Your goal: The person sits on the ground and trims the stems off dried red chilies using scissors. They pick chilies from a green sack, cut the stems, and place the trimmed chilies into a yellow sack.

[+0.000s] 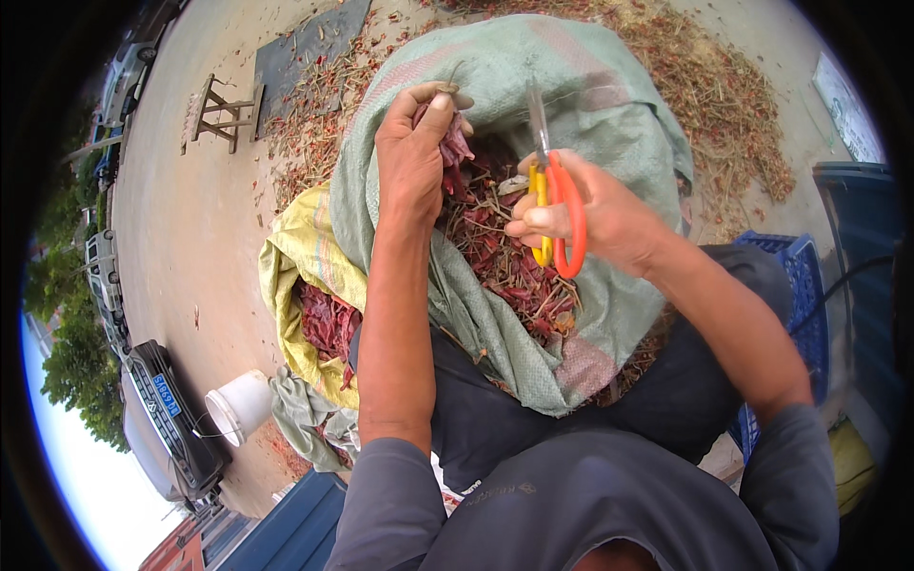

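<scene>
Pinched between the thumb and fingers of my left hand [421, 146] is a bunch of dried red chili peppers [455, 143], with thin stems sticking up past the fingertips. To its right, my right hand [593, 214] holds scissors [560, 207] with red and yellow handles, their blades pointing away from me and blurred. The blades are apart from the bunch. Below both hands a green woven sack [493, 342] lies open across my lap, filled with dried red chilies and stems [528, 278].
A yellow woven sack [285, 246] of red chilies stands at the left, near a white bucket [243, 403]. Stem litter [735, 121] covers ground beyond the green sack. A blue plastic crate [803, 278] is at my right; a small wooden stool [221, 114] and parked vehicles are farther left.
</scene>
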`<state>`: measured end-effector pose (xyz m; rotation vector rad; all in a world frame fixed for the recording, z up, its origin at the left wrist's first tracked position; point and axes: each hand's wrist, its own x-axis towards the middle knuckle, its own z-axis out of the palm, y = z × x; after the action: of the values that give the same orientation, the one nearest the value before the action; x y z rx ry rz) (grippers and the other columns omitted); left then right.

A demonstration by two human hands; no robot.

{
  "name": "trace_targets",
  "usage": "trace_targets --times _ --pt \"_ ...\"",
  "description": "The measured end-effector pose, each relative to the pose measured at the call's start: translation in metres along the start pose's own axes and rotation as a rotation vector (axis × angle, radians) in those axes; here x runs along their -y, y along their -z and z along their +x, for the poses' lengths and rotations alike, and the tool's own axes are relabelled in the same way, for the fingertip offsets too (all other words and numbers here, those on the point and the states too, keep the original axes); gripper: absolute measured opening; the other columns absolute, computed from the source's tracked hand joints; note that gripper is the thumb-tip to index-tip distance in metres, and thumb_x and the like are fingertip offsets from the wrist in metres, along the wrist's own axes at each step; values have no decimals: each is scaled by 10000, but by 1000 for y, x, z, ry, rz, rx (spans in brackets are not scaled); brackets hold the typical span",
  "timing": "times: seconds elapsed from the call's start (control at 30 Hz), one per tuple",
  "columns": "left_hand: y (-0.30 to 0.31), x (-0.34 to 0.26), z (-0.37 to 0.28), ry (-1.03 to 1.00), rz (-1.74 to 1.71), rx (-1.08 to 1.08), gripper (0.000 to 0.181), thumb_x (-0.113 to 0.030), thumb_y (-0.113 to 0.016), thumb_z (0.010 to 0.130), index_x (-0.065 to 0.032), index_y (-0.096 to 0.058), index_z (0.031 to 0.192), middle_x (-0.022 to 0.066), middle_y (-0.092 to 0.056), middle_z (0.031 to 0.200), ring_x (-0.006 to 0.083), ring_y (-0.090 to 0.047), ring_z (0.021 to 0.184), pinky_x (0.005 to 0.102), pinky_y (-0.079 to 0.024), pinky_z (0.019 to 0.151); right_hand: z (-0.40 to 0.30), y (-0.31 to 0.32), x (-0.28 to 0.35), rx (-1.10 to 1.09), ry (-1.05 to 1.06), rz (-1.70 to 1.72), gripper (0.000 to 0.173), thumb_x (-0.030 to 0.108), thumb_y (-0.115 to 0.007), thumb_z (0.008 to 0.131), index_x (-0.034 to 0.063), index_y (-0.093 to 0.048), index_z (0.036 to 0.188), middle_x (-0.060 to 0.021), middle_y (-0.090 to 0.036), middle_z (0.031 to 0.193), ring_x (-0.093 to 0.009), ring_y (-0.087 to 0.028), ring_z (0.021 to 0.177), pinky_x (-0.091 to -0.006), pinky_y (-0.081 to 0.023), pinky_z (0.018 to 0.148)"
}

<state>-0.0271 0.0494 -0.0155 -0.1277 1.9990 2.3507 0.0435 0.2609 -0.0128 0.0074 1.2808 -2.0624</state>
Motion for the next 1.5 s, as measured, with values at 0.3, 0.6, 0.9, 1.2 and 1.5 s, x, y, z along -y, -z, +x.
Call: trace_targets --times 0.3,0.6,0.9,1.2,1.5 --pt "7 -3 -1 -15 -127 25 132 -100 -662 997 -14 -644 1096 88 -692 914 118 -635 732 239 -517 626 0 -11 0 -286 401 -963 940 533 -929 645 -43 -552 1285 -163 -650 993 -292 -666 857 -397 -552 810" --pt "9 -7 -4 53 -131 146 116 -83 -662 993 -8 -649 1080 67 -676 853 111 -613 685 227 -496 592 14 -2 4 -417 527 -1141 935 599 -890 665 -6 -557 1296 -205 -655 1028 -374 -675 957 -456 -551 838" --pt "5 -8 -11 68 -186 279 84 -62 -638 999 -8 -644 1063 51 -639 787 99 -577 645 223 -459 544 15 0 9 -422 560 -1222 891 629 -866 677 22 -584 1265 -207 -657 1043 -379 -678 964 -470 -552 841" --pt "7 -8 -11 101 -190 313 102 -92 -653 999 -17 -638 1066 52 -646 797 99 -582 649 222 -467 550 16 6 8 -450 690 -1330 802 623 -843 712 36 -606 1204 -180 -669 937 -376 -687 832 -455 -561 727" --pt "3 -7 -10 103 -223 322 78 -106 -638 1010 -30 -619 1014 70 -678 832 105 -608 659 228 -503 567 17 5 7 -450 804 -1204 698 559 -877 685 8 -665 1057 -155 -661 689 -331 -699 652 -405 -544 585"
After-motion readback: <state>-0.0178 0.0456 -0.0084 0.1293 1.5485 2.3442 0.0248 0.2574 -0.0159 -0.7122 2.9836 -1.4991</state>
